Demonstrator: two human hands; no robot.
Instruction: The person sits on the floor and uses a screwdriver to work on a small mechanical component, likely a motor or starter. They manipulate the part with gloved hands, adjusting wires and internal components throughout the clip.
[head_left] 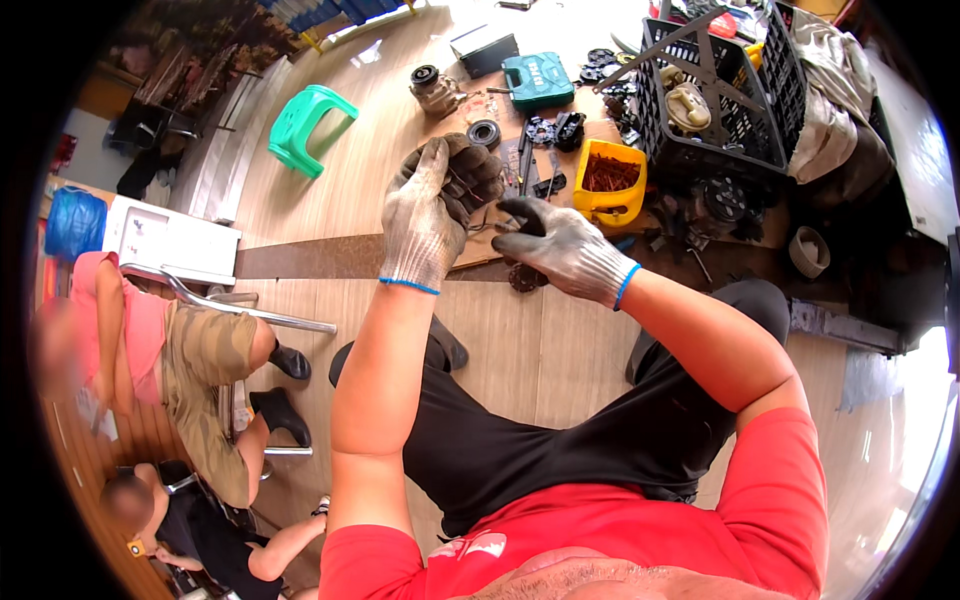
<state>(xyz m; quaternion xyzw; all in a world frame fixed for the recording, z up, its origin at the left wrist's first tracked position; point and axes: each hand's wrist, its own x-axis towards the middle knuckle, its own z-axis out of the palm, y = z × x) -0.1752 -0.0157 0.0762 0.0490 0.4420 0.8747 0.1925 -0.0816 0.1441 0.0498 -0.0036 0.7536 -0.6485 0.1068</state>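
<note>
Both my hands wear grey knit work gloves with blue cuffs. My left hand (425, 215) is raised and closed around a dark, greasy round metal part (474, 178). My right hand (565, 248) sits just to its right, thumb and fingers pinched toward thin wires coming off that part. Whether the right hand grips anything is hard to tell. Another dark toothed part (524, 277) lies on the floor below my hands. I sit on a wooden floor with my legs in black shorts.
Ahead lie a yellow tub (610, 182) of rusty pieces, a black plastic crate (715, 95), a green tool case (537, 80), a metal compressor-like unit (436, 90), scattered black parts and a green stool (308, 125). Two other people sit at the left (190, 350).
</note>
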